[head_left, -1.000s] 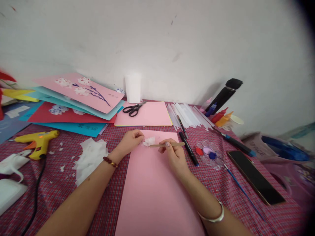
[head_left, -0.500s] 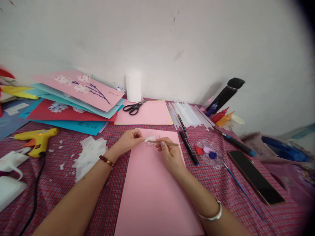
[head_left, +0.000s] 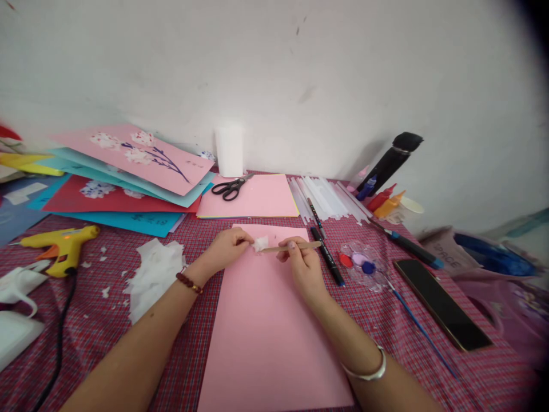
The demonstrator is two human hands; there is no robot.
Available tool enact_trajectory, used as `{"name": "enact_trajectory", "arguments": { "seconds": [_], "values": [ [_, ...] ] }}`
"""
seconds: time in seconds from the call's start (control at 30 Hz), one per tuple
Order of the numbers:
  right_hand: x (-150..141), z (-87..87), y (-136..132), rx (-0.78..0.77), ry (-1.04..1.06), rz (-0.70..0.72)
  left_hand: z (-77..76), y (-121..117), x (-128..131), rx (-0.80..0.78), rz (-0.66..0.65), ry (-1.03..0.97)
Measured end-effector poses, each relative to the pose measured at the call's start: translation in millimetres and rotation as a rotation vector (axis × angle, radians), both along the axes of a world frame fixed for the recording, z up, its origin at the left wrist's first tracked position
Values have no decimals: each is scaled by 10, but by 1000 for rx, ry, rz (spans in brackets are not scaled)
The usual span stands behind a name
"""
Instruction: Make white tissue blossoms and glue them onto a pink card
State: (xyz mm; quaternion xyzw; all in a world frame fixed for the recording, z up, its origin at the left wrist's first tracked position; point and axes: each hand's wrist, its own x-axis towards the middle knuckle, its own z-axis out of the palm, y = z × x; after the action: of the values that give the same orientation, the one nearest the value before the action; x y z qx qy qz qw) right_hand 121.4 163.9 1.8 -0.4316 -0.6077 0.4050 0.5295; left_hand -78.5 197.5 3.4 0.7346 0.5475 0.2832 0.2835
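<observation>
A pink sheet of paper (head_left: 274, 332) lies lengthwise before me on the checked cloth. Near its top edge is a small crumpled piece of white tissue paper (head_left: 261, 243). My left hand (head_left: 225, 249) is closed, thumb and forefinger pinched at the left side of that tissue. Held between the fingers of my right hand (head_left: 305, 269) is a thin flat wooden stick (head_left: 311, 245), its left tip touching the tissue's lower edge. Left of the sheet lies a pile of white tissue squares (head_left: 156, 272).
A yellow glue gun (head_left: 71, 246) with a black cord lies left. Black scissors (head_left: 229, 187) rest on stacked paper (head_left: 266, 197) behind. To the right are a black marker (head_left: 328, 257), a paint palette (head_left: 364, 264), white glue sticks (head_left: 323, 197) and a phone (head_left: 441, 303). Finished cards (head_left: 180, 163) pile up back left.
The right hand and the stick have moved slightly right, so more of the tissue shows. The left hand stays at the tissue's edge. The whole view has shifted a little.
</observation>
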Motion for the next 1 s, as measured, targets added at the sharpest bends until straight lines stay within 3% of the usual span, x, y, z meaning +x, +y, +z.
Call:
{"name": "enact_trajectory", "arguments": {
  "seconds": [0.77,1.0],
  "values": [
    [-64,-7,72,-14,-61,-14,-76,-18,1,-20,20,-88],
    [-34,-32,67,-35,-18,-20,-104,16,28,3,-90,-156]
  ]
}}
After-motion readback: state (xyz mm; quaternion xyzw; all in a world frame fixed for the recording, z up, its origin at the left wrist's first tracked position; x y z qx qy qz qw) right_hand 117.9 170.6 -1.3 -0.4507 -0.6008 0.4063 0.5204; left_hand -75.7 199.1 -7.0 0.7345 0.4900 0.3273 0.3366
